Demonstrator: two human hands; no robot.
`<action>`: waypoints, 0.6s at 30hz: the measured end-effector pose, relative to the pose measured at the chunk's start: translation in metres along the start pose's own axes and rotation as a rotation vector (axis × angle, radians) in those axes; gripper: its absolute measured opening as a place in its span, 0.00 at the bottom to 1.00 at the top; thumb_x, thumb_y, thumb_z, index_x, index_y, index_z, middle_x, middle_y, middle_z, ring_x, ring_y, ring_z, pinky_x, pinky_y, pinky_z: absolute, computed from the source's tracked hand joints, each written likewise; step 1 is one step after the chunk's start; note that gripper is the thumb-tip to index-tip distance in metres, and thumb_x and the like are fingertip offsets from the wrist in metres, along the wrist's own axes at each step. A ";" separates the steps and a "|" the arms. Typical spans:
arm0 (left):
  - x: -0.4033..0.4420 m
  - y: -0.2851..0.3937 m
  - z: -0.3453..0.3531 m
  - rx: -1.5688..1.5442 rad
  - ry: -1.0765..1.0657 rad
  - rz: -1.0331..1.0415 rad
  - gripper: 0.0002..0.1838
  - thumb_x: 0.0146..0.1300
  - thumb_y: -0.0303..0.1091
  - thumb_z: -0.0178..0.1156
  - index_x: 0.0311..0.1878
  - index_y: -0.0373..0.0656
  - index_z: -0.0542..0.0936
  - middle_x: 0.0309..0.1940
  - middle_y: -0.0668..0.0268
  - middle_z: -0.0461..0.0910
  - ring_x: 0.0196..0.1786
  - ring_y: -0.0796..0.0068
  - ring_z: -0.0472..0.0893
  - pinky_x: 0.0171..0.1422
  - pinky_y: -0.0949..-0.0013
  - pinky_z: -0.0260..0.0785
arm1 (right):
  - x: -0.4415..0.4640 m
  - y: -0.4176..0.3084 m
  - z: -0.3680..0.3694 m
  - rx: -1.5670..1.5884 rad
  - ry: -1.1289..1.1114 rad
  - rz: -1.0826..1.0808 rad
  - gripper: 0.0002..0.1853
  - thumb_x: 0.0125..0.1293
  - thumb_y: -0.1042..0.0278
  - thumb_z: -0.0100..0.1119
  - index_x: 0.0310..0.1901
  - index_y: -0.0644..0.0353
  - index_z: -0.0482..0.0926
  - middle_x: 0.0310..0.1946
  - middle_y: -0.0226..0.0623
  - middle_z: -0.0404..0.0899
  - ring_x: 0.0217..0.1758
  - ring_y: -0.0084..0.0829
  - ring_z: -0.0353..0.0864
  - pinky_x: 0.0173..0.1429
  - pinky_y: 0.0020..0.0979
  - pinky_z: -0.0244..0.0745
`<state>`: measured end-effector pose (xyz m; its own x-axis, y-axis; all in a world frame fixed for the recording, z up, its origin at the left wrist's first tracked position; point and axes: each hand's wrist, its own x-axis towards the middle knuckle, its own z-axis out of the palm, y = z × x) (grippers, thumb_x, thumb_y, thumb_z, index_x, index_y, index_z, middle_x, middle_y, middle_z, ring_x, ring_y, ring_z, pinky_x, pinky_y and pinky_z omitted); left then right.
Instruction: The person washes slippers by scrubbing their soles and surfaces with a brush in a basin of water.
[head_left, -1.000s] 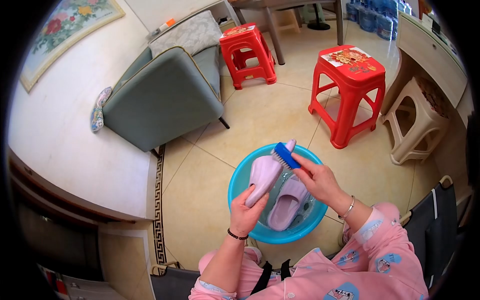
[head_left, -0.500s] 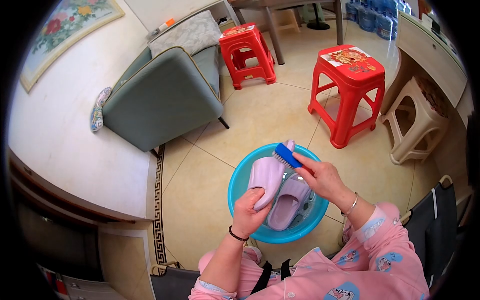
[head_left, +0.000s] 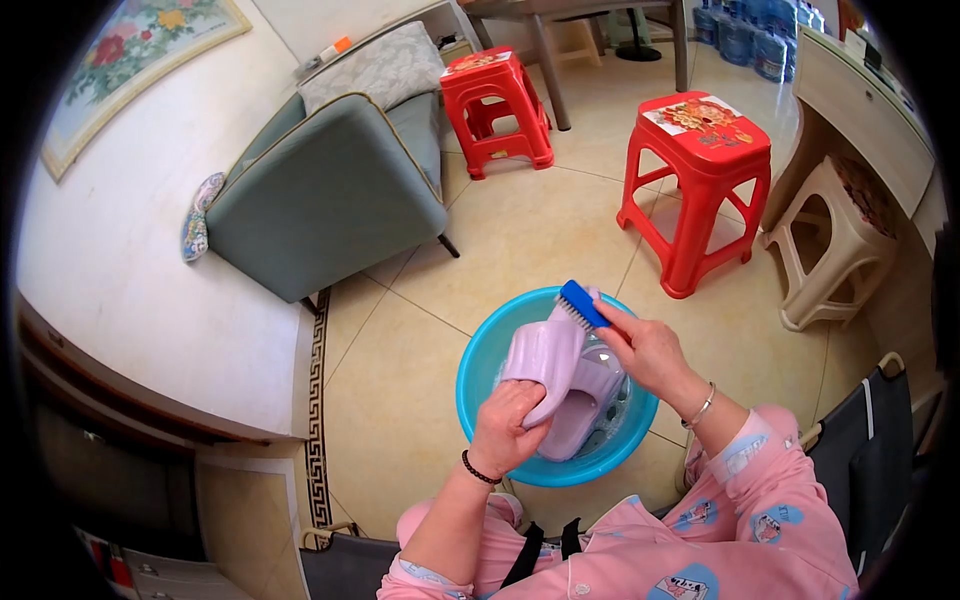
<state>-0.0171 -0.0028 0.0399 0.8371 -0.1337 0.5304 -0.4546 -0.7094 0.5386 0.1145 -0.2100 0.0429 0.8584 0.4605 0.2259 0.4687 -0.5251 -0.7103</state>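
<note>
My left hand (head_left: 508, 428) grips a light purple slipper (head_left: 545, 355) by its open toe end, with fingers tucked inside the strap. The slipper is tilted above a blue basin (head_left: 468, 400). In my right hand (head_left: 648, 352) is a blue scrubbing brush (head_left: 585, 304) with pale bristles, which lie against the far part of that slipper. Beneath it, a second purple slipper (head_left: 572, 425) lies in the basin, partly covered by the held one. Sudsy water (head_left: 622, 415) shows at the basin's right side.
Beyond the basin stand a red stool (head_left: 695, 190) on the right and another red stool (head_left: 495, 110) farther back. A grey-green armchair (head_left: 330, 200) is at the left. A beige stool (head_left: 835, 240) sits under a desk (head_left: 870, 100). Water jugs (head_left: 740, 40) are at the back.
The held slipper has turned and moved slightly right, and my left fingers have slipped further into its strap. The brush has tilted more upright and shifted a little right.
</note>
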 end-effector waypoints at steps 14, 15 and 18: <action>0.005 0.007 -0.006 0.046 -0.049 0.100 0.23 0.38 0.23 0.69 0.44 0.38 0.79 0.40 0.57 0.81 0.43 0.53 0.79 0.49 0.57 0.71 | -0.001 -0.003 -0.002 -0.024 -0.009 0.038 0.20 0.68 0.56 0.58 0.61 0.45 0.77 0.30 0.44 0.83 0.33 0.48 0.83 0.39 0.44 0.77; 0.006 0.008 -0.005 0.065 -0.055 0.097 0.23 0.38 0.23 0.69 0.44 0.38 0.79 0.41 0.57 0.80 0.43 0.53 0.78 0.48 0.57 0.71 | 0.000 -0.002 -0.002 -0.050 -0.007 0.052 0.20 0.69 0.55 0.57 0.61 0.46 0.77 0.30 0.44 0.83 0.33 0.48 0.83 0.40 0.44 0.77; 0.005 0.008 -0.005 0.105 -0.060 0.055 0.24 0.38 0.23 0.69 0.44 0.38 0.79 0.41 0.57 0.80 0.43 0.53 0.78 0.49 0.57 0.70 | -0.006 -0.015 -0.004 0.060 -0.029 0.002 0.20 0.69 0.57 0.58 0.61 0.46 0.77 0.30 0.44 0.83 0.33 0.47 0.83 0.39 0.43 0.77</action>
<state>-0.0177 -0.0052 0.0504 0.8297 -0.2132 0.5159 -0.4689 -0.7677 0.4368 0.1028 -0.2081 0.0549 0.8522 0.4811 0.2057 0.4533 -0.4825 -0.7495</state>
